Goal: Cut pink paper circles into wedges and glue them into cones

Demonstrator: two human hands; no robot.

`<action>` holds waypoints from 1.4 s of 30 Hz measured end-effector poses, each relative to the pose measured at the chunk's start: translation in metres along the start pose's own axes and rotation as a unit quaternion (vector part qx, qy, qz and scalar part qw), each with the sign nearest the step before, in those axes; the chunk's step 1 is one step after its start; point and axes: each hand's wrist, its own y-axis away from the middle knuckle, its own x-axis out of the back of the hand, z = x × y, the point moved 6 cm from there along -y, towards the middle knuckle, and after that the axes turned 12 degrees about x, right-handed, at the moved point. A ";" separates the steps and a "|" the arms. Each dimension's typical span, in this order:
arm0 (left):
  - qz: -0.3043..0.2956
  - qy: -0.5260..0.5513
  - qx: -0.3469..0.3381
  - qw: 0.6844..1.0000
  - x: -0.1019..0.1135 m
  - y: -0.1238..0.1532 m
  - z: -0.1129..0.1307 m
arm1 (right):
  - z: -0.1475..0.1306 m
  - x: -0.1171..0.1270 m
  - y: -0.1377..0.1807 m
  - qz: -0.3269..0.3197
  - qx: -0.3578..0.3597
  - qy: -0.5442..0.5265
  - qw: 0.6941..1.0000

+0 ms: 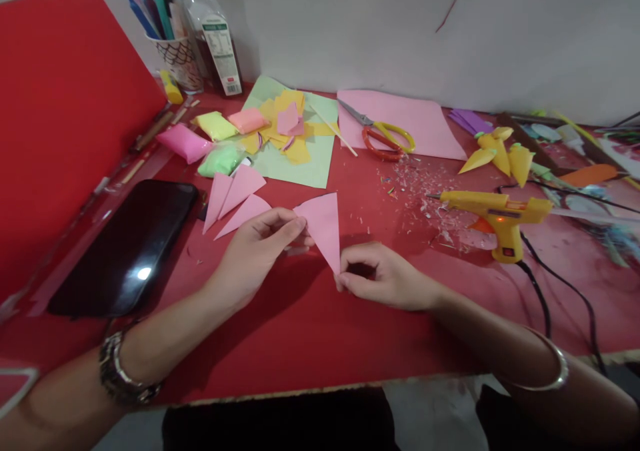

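Observation:
Between my hands is a pink paper wedge (324, 227), its point turned down toward me. My left hand (263, 244) pinches its upper left edge between thumb and fingers. At the lower tip, my right hand (375, 274) has thumb and forefinger closed on the paper. More pink paper wedges (243, 187) lie on the red table (295, 331) just beyond my left hand. A yellow glue gun (500, 217) with a lit orange light rests to the right of my right hand.
Scissors (387, 137) lie on a pink sheet (425, 121). Paper scraps (285, 127) cover a green sheet (320, 161). A phone (125, 247) is at left, near clay packets (185, 142). Yellow paper cones (500, 154), a bottle (220, 54) and a pen cup (177, 61) stand behind.

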 end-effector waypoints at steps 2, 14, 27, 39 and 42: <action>0.000 0.001 0.000 1.000 0.000 0.000 -0.001 | 0.001 0.000 0.000 -0.003 -0.004 0.006 1.000; -0.003 -0.014 -0.003 1.000 0.000 0.000 -0.001 | 0.000 -0.001 0.000 0.002 0.003 0.010 1.000; -0.089 -0.265 -0.061 0.958 -0.027 0.018 0.005 | 0.006 -0.004 0.002 0.024 -0.004 0.013 1.000; -0.095 -0.288 -0.081 0.949 -0.027 0.016 0.008 | 0.001 -0.003 0.002 0.038 0.004 -0.024 0.999; -0.113 -0.289 -0.086 0.947 -0.028 0.016 0.004 | 0.002 -0.004 0.000 0.031 0.007 -0.012 0.999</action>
